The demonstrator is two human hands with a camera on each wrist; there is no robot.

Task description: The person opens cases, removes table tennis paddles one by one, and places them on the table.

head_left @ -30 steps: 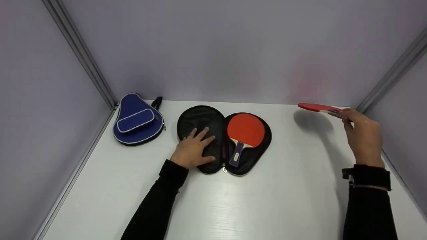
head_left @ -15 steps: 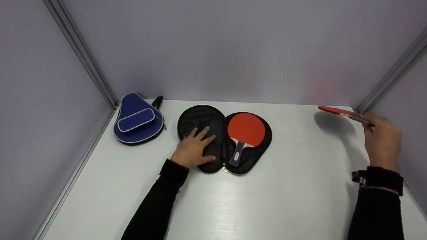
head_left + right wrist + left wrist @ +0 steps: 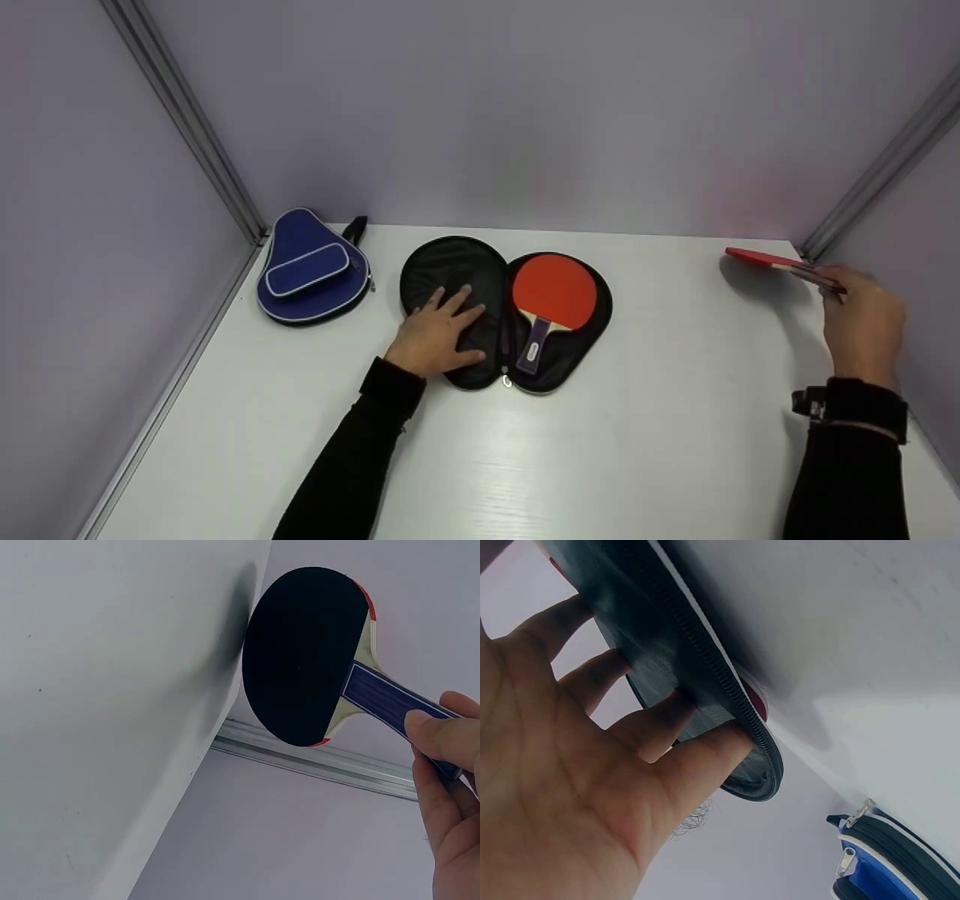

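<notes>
My left hand [image 3: 433,335] rests with spread fingers on the left half of an unzipped black paddle case [image 3: 450,262], which lies unfolded on the table. In the case's right half lies a table tennis paddle [image 3: 553,292], red face up, its purple handle toward me. At the far right my right hand [image 3: 862,322] grips a second table tennis paddle [image 3: 761,257] by the end of its handle. That paddle is tilted just over the table, red side up in the head view. From the right wrist view its black underside [image 3: 304,656] and purple handle [image 3: 390,701] show.
A blue paddle bag [image 3: 311,266] with white piping and a black strap lies at the back left. The white table [image 3: 660,450] is bounded by grey walls [image 3: 525,112] at the back and both sides, with metal posts in the corners.
My right hand has carried its paddle to the right and then slightly down toward the table. The left hand stays on the case, which has not moved.
</notes>
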